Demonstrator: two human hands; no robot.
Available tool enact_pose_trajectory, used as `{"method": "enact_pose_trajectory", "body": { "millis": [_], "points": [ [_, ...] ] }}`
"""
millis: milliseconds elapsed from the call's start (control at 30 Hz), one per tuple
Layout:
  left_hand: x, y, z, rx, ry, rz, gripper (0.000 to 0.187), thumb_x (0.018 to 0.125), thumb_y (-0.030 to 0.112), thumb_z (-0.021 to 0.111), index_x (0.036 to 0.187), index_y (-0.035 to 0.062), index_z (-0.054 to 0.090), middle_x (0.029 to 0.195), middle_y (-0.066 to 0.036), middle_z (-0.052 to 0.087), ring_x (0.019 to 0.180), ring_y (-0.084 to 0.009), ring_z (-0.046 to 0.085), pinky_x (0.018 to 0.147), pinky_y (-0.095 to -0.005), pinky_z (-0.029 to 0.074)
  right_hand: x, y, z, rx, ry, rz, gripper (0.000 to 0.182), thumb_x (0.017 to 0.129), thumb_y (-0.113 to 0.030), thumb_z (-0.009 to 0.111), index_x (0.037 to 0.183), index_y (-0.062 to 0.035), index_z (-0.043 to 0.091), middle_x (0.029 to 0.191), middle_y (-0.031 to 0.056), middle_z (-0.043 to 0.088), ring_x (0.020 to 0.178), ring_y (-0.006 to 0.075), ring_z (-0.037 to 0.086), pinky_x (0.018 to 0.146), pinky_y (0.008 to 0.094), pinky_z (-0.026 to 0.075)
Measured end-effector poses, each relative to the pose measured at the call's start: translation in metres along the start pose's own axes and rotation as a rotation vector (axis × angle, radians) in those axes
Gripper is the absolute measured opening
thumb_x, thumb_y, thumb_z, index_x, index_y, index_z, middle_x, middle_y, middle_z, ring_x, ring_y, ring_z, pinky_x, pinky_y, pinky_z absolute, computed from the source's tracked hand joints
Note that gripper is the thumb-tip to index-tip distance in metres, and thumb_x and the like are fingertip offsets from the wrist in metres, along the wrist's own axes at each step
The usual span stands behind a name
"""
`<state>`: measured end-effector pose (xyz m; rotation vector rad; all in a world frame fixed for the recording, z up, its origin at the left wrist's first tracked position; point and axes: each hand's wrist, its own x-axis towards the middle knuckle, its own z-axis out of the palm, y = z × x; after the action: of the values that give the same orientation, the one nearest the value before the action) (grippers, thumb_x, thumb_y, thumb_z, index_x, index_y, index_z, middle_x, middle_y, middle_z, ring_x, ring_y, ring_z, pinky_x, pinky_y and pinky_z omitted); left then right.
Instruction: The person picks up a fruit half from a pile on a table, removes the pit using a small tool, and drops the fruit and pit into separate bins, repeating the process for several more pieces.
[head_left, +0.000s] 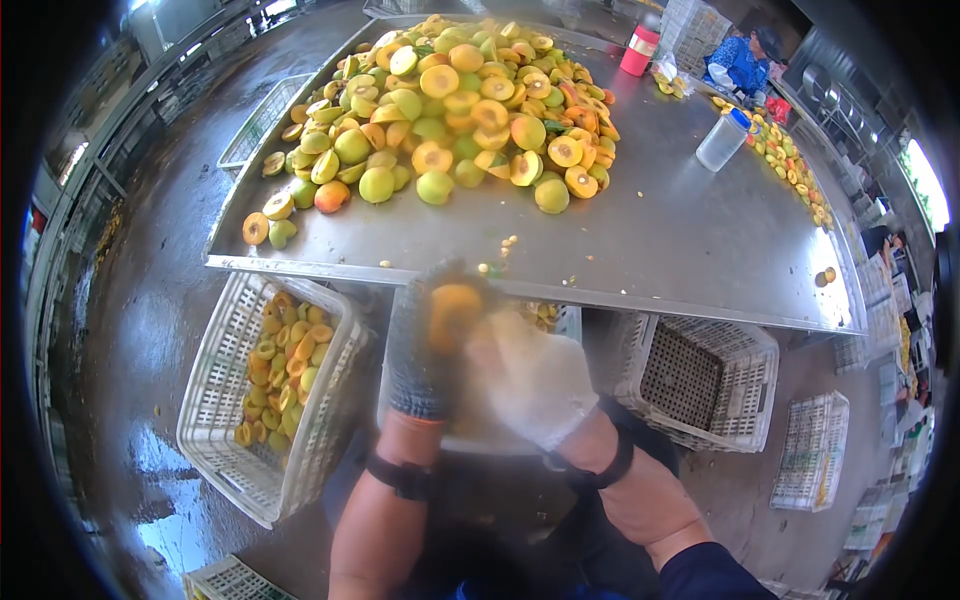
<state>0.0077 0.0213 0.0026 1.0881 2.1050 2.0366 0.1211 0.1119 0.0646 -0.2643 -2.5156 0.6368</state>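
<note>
My left hand (412,340), in a dark knitted glove, is closed around a peach half (456,312) whose orange cut face shows through the blur. Close against it on the right is my right hand (545,380) in a white glove. Its fingers look curled together, but a haze smears their tips and hides anything they grip. Both hands are just in front of the table edge, above a white crate (570,325) with some fruit pieces. A large heap of green-yellow peaches (430,130), many cut in half, lies beyond on the metal table (620,230).
On the left stands a white crate (318,470) of peach halves (290,365); another crate (745,395) stands right. A translucent blue-capped bottle (722,140) and a red flask (640,48) are on the table. A person in blue (738,65) sits at the far side.
</note>
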Motion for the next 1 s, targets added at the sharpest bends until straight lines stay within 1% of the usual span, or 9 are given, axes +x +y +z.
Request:
{"method": "enact_pose_trajectory", "body": {
  "millis": [133, 500, 600, 667, 733, 800, 933, 967, 1000],
  "points": [
    [0.004, 0.026, 0.002, -0.651, 0.102, -0.358, 0.057, 0.112, 0.044, 0.037, 0.135, -0.0043, 0.056, 0.114, -0.014, 0.068, 0.104, -0.0215, 0.066, 0.095, -0.036, 0.055, 0.003, -0.003, 0.006, -0.033, 0.054, -0.007, 0.021, 0.097, -0.028, 0.067, 0.094, -0.0084, 0.062, 0.066, 0.0155, 0.063, 0.059, 0.0386, 0.065, 0.052, 0.0478, 0.051],
    [-0.001, 0.011, 0.006, -0.636, 0.225, -0.371, 0.043, 0.105, 0.035, 0.056, 0.127, -0.0017, 0.06, 0.112, -0.013, 0.068, 0.102, -0.0226, 0.067, 0.093, -0.0362, 0.057, -0.005, -0.014, 0.029, -0.057, -0.064, 0.202, 0.026, 0.1, -0.033, 0.059, 0.094, -0.0075, 0.058, 0.063, 0.017, 0.064, 0.059, 0.0381, 0.067, 0.053, 0.0487, 0.053],
    [-0.008, 0.0, -0.001, -0.331, 0.07, -0.249, 0.037, 0.101, 0.031, 0.062, 0.121, 0.0001, 0.064, 0.109, -0.012, 0.07, 0.099, -0.0231, 0.069, 0.091, -0.0365, 0.057, 0.0, -0.009, 0.013, -0.13, -0.249, 0.068, 0.03, 0.101, -0.035, 0.056, 0.094, -0.006, 0.061, 0.067, 0.019, 0.066, 0.063, 0.0398, 0.068, 0.057, 0.0524, 0.054],
    [-0.001, -0.001, -0.017, -0.014, -0.101, 0.045, 0.034, 0.097, 0.027, 0.066, 0.117, 0.0008, 0.066, 0.107, -0.011, 0.072, 0.097, -0.0238, 0.07, 0.09, -0.0369, 0.057, 0.007, -0.001, 0.003, -0.116, -0.444, 0.019, 0.034, 0.102, -0.036, 0.054, 0.096, -0.0041, 0.064, 0.074, 0.0219, 0.068, 0.07, 0.042, 0.069, 0.064, 0.0537, 0.055],
    [0.018, 0.001, -0.032, 0.315, -0.303, 0.508, 0.031, 0.092, 0.024, 0.071, 0.113, 0.0011, 0.068, 0.105, -0.011, 0.074, 0.096, -0.0248, 0.071, 0.09, -0.0372, 0.057, 0.008, 0.012, 0.001, -0.036, -0.554, -0.022, 0.037, 0.102, -0.036, 0.052, 0.098, -0.0026, 0.066, 0.081, 0.0243, 0.07, 0.077, 0.0439, 0.07, 0.071, 0.0546, 0.055],
    [0.015, 0.005, -0.03, 0.283, -0.313, 0.32, 0.036, 0.088, 0.025, 0.074, 0.113, 0.0005, 0.068, 0.107, -0.013, 0.075, 0.097, -0.026, 0.072, 0.09, -0.0373, 0.056, 0.005, 0.032, 0.01, 0.101, -0.572, -0.062, 0.039, 0.103, -0.037, 0.05, 0.101, -0.0016, 0.068, 0.088, 0.0262, 0.071, 0.085, 0.0457, 0.069, 0.078, 0.0551, 0.054],
    [0.011, 0.009, -0.01, -0.057, -0.162, 0.027, 0.046, 0.096, 0.03, 0.069, 0.131, 0.0005, 0.06, 0.109, -0.01, 0.074, 0.097, -0.0211, 0.07, 0.09, -0.0353, 0.056, 0.008, 0.043, 0.011, 0.559, -0.402, 0.235, 0.041, 0.107, -0.038, 0.05, 0.103, -0.0011, 0.068, 0.092, 0.0256, 0.071, 0.088, 0.0458, 0.068, 0.078, 0.0503, 0.053],
    [0.008, 0.002, 0.0, -0.24, -0.107, -0.069, 0.047, 0.097, 0.029, 0.069, 0.133, 0.0007, 0.059, 0.108, -0.01, 0.074, 0.097, -0.0204, 0.07, 0.09, -0.0352, 0.056, 0.009, 0.047, 0.012, 0.826, -0.537, 0.464, 0.041, 0.107, -0.038, 0.051, 0.106, -0.002, 0.069, 0.095, 0.0243, 0.072, 0.091, 0.045, 0.068, 0.079, 0.0479, 0.053],
    [0.004, 0.001, 0.0, -0.241, -0.088, -0.095, 0.046, 0.098, 0.031, 0.068, 0.131, 0.0002, 0.06, 0.108, -0.01, 0.074, 0.098, -0.0209, 0.07, 0.091, -0.0356, 0.055, 0.009, 0.05, 0.007, 0.866, -0.587, 0.478, 0.04, 0.107, -0.038, 0.052, 0.106, -0.0021, 0.069, 0.095, 0.0242, 0.072, 0.091, 0.0451, 0.068, 0.079, 0.0484, 0.053]
  ]
}}
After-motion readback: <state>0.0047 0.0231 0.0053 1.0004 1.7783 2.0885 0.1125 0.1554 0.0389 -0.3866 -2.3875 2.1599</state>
